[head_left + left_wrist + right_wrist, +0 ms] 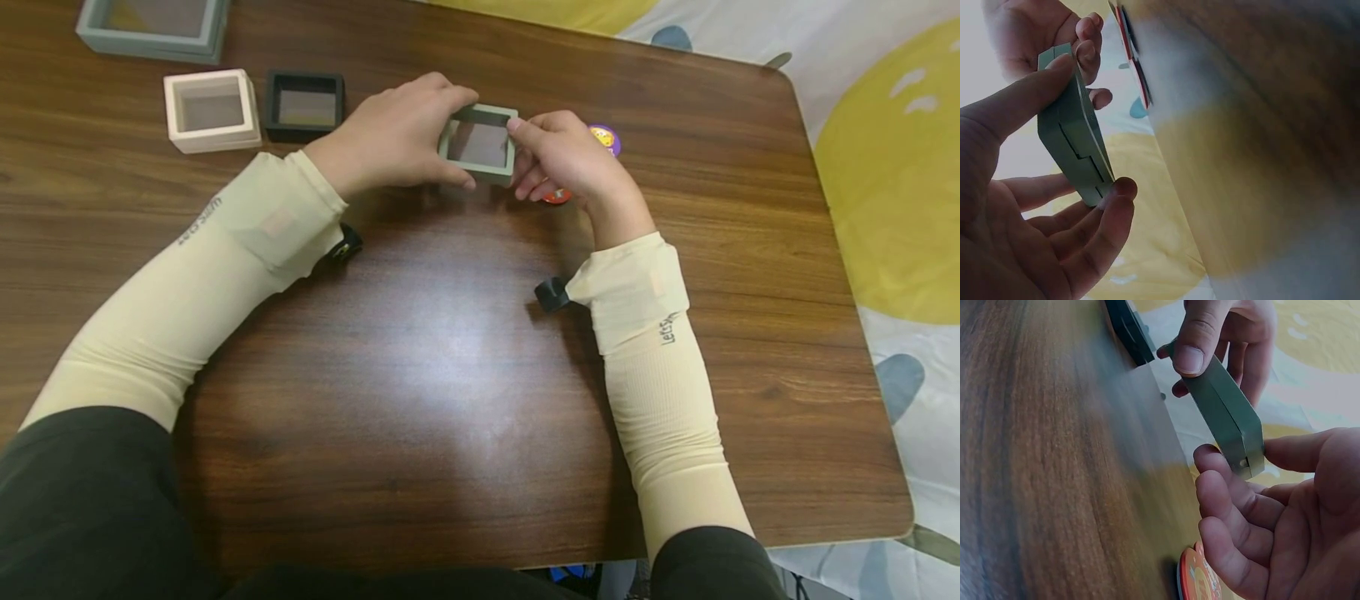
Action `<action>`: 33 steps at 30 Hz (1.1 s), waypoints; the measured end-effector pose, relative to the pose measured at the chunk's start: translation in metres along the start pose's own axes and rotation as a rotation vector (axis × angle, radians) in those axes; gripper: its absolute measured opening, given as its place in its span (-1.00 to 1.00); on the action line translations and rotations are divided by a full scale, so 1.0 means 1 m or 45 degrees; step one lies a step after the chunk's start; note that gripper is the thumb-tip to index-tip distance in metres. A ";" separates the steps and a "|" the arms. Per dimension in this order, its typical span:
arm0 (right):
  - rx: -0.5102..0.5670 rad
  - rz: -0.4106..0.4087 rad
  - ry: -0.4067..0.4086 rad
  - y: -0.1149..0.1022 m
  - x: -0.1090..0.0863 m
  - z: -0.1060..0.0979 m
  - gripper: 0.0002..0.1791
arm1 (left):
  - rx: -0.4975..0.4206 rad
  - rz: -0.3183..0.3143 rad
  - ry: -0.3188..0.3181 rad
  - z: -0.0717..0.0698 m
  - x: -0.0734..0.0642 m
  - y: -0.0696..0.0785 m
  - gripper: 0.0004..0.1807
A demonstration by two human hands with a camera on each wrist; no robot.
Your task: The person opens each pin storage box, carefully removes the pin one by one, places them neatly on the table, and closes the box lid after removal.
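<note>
A small sage-green box frame (480,146) with a clear window is held up between both hands over the wooden table. My left hand (397,133) grips it by its left side, thumb on the near edge and fingers on the far edge. At the right end, my right hand (566,154) pinches the frame, its thumb on the window side. The left wrist view shows a stepped seam along the side of the frame (1072,131). Partly hidden behind the right hand lie a purple-and-yellow round badge (606,140) and a red one (557,197).
Left of the hands stand a cream box frame (176,117) and a black one (303,133). Farther back at the left is a larger grey-green frame (150,43). The table (450,375) ends at a patterned cloth (892,192) on the right.
</note>
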State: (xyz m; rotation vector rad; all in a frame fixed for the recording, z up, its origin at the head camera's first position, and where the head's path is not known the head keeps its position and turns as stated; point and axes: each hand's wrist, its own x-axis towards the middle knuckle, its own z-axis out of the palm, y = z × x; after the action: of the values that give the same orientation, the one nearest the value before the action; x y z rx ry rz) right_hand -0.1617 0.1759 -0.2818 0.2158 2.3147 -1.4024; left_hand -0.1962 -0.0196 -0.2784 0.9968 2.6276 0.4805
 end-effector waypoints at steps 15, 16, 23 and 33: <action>0.045 0.057 0.017 -0.001 0.001 0.000 -0.64 | -0.005 -0.057 0.020 -0.004 0.000 -0.005 -0.01; 0.043 0.058 0.019 -0.001 0.001 0.000 -0.63 | -0.005 -0.066 0.024 -0.005 0.000 -0.005 -0.01; 0.037 0.058 0.025 0.000 0.000 0.000 -0.63 | -0.020 -0.104 0.023 -0.008 0.001 -0.007 0.01; 0.042 0.071 0.032 0.000 -0.002 0.000 -0.61 | -0.041 -0.122 0.079 -0.022 -0.002 -0.015 0.00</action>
State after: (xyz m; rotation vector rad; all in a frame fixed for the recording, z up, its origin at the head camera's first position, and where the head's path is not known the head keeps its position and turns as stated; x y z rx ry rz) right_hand -0.1601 0.1766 -0.2810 0.3066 2.2886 -1.4192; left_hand -0.2118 -0.0363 -0.2647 0.8546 2.6991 0.5371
